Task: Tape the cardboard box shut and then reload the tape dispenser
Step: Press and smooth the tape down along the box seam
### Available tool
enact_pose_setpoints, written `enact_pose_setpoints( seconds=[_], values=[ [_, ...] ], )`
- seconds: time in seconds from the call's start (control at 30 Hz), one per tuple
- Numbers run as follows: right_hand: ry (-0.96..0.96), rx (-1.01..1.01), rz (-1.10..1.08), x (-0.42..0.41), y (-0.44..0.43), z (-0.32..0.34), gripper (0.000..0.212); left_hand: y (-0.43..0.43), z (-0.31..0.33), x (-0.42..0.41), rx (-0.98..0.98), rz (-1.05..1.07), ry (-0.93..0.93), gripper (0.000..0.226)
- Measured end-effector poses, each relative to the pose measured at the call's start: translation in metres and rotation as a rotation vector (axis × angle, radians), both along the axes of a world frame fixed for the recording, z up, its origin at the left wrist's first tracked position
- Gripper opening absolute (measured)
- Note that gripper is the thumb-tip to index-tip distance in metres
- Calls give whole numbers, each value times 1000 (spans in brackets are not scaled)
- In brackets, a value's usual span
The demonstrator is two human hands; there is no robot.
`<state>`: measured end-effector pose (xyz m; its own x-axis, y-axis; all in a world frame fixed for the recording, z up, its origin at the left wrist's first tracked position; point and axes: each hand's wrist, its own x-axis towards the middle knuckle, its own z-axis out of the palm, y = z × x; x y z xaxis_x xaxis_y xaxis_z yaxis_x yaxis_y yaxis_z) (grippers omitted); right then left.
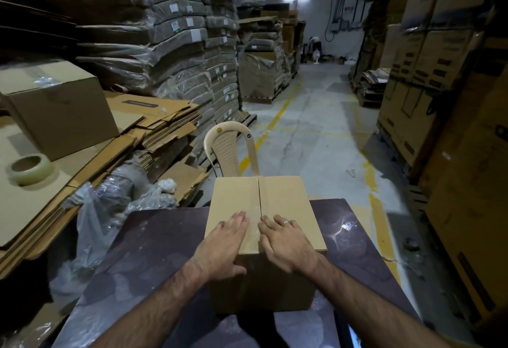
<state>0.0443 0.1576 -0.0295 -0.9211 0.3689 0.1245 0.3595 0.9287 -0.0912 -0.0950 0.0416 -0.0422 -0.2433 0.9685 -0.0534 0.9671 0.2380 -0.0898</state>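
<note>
A brown cardboard box (277,199) stands on a dark table (354,240), its two top flaps closed along a centre seam with clear tape on it. My left hand (224,243) lies flat on the left flap, thumb over the near edge. On the right flap my right hand (286,243), wearing a ring, presses down with straight fingers beside the seam. A roll of clear tape (30,169) sits on flattened cardboard far to the left. No tape dispenser is in view.
A beige plastic chair (231,149) stands just behind the box. Flattened cartons (154,125) and a sealed box (57,106) pile up at left, with crumpled plastic wrap (110,210) below. Stacked pallets line both sides of a concrete aisle (310,128).
</note>
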Motion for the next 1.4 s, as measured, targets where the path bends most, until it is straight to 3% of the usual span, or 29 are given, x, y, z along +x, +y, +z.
enact_pose_setpoints(
  seconds=[0.3, 0.57, 0.7, 0.83, 0.97, 1.1, 1.3, 1.4],
  values=[
    [-92, -46, -33, -13, 0, 4, 56, -1, 1, 3, 0, 69, 5, 109],
    [-75, -87, -29, -15, -3, 1, 58, 0, 0, 0, 20, 49, -29, 111],
    [-6, -82, 2, -13, -10, -4, 73, -1, -1, 2, 27, 91, -44, 114],
    [-69, -117, 17, -5, -8, -3, 57, 2, -1, 4, 4, 86, -17, 113],
    [-81, -122, 4, -32, 6, 1, 74, 1, 3, 3, 19, 96, -19, 112],
    [-32, -97, 76, 7, -15, -8, 56, 1, -1, 6, 14, 97, -21, 112],
    [-71, -96, 3, -29, 3, -2, 69, 1, 1, 1, 26, 102, -53, 113],
    [-29, -115, 63, 9, -15, -9, 55, 1, 0, 3, 18, 93, -41, 113]
  ],
)
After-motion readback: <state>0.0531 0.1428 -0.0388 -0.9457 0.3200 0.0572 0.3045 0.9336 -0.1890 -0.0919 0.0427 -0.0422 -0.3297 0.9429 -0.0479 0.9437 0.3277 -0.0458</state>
